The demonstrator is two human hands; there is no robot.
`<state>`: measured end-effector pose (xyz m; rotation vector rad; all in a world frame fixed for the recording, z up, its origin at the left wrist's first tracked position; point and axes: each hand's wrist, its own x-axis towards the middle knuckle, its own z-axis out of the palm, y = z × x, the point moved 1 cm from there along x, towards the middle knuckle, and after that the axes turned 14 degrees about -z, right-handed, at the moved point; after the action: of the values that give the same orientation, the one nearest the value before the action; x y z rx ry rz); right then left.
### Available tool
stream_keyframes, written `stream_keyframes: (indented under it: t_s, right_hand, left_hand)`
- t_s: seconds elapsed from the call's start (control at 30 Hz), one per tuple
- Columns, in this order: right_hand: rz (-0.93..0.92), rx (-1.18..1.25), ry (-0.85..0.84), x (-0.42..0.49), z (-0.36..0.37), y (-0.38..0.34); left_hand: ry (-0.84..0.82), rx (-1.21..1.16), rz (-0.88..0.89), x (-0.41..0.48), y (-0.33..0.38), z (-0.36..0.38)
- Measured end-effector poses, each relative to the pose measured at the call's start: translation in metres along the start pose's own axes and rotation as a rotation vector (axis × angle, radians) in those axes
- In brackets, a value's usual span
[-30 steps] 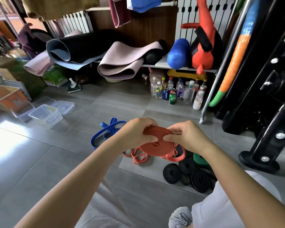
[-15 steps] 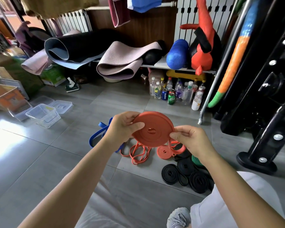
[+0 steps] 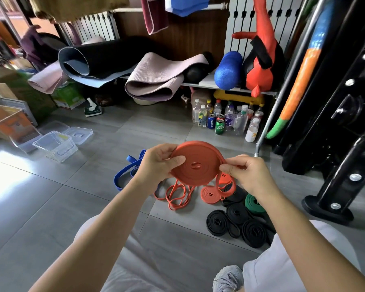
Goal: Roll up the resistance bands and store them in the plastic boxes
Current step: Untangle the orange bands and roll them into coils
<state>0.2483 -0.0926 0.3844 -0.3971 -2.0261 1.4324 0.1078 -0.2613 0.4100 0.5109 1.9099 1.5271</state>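
A flat coil of orange resistance band is held above the floor between both hands. My left hand pinches its left edge with the thumb on top. My right hand grips the band's loose outer end at the coil's right side. Below lie a loose orange band, a small rolled orange band, a loose blue band, several rolled black bands and a rolled green band. Clear plastic boxes stand at the left with a lid beside them.
A shelf with rolled yoga mats and a blue foam roller runs along the back. Bottles and cans stand under it. A black weight-machine frame fills the right. My knees and a grey shoe are at the bottom.
The coil has been lifted and tilted so its flat face shows. My right hand slid down to the right edge and now holds the loose end.
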Motion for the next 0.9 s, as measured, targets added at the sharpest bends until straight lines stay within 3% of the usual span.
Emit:
stream_keyframes:
  t_s: [0.27,0.5,0.67,0.9]
  right_hand:
    - [-0.046,-0.044,-0.070,0.001,-0.001,0.000]
    - [-0.008,0.115,-0.067,0.000,0.000,-0.001]
    - [-0.001,0.009,-0.160,0.001,-0.007,-0.009]
    - [-0.040,-0.174,-0.299,0.005,-0.007,-0.021]
  left_hand:
    - [0.009,0.013,0.015,-0.001,0.007,0.000]
    - [-0.078,-0.193,-0.125,-0.006,0.001,0.009]
    - [-0.029,0.370,0.031,-0.004,0.016,0.009]
    - [-0.076,0.503,0.043,-0.001,0.024,0.011]
